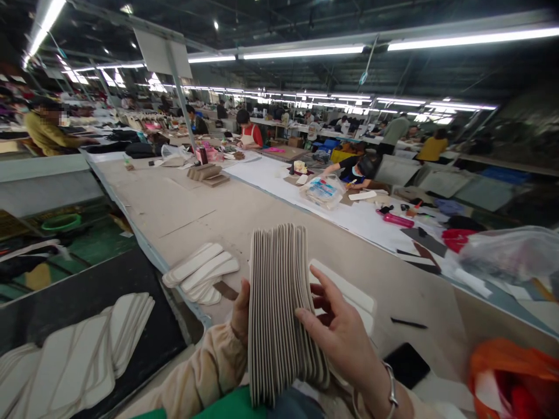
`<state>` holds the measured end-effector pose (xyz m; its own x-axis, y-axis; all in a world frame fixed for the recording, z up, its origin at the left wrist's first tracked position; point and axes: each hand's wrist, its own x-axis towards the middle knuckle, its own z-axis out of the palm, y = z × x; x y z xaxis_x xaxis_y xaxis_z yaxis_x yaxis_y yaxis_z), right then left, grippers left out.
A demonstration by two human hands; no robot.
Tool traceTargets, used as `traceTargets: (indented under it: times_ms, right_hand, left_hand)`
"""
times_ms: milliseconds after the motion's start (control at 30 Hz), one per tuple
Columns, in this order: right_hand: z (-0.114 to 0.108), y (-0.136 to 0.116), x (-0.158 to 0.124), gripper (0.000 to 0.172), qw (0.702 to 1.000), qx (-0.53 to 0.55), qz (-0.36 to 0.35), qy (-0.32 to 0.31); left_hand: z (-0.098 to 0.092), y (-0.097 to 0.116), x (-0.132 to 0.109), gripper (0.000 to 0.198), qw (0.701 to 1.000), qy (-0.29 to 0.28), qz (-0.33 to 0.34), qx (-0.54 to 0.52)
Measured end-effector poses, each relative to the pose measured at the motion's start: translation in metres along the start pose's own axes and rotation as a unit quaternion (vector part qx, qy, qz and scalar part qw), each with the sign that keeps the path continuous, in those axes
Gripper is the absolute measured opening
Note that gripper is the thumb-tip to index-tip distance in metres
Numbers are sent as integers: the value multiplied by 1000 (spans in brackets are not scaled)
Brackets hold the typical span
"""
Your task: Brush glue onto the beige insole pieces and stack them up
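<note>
Upright between my hands is a thick stack of flat, pale strips [279,308] with rounded ends, their thin edges toward me. My left hand [240,311] grips the stack's left side; its thumb shows and most of its fingers are hidden behind. On the right side, my right hand [338,326] holds the stack with its thumb against the front edges and its fingers bent by the far side. White rounded strips [203,270] lie fanned on the table left of the stack. More white pieces [364,297] lie partly hidden behind my right hand.
Fanned white strips [72,364] cover a black surface [161,326] at lower left. A black phone [407,365], a thin dark tool [409,323] and an orange bag [515,372] are on the long table [174,203] at right. Across it, a person [356,171] bends over work.
</note>
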<state>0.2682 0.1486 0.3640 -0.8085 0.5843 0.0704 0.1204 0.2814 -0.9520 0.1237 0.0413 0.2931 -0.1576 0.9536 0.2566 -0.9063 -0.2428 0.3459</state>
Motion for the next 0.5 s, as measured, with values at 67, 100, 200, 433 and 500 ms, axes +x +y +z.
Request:
traceTargets:
  times_ms: [67, 100, 200, 433, 500]
  right_hand:
    - [0, 0, -1, 66, 999, -25, -14, 16]
    - [0, 1, -1, 65, 999, -33, -23, 19]
    - [0, 3, 0, 53, 996, -60, -54, 23]
    - [-2, 9, 5, 26, 965, -190, -181, 25]
    - [-2, 8, 6, 27, 961, -201, -185, 26]
  left_hand:
    - [1, 0, 1, 60, 1000, -10, -4, -9]
    - [0, 0, 0, 60, 1000, -11, -1, -12]
    - [-7, -1, -1, 62, 1000, -1, 24, -6]
    - [-25, -4, -7, 71, 996, 78, 34, 38]
    - [-27, -4, -7, 70, 994, 89, 33, 51]
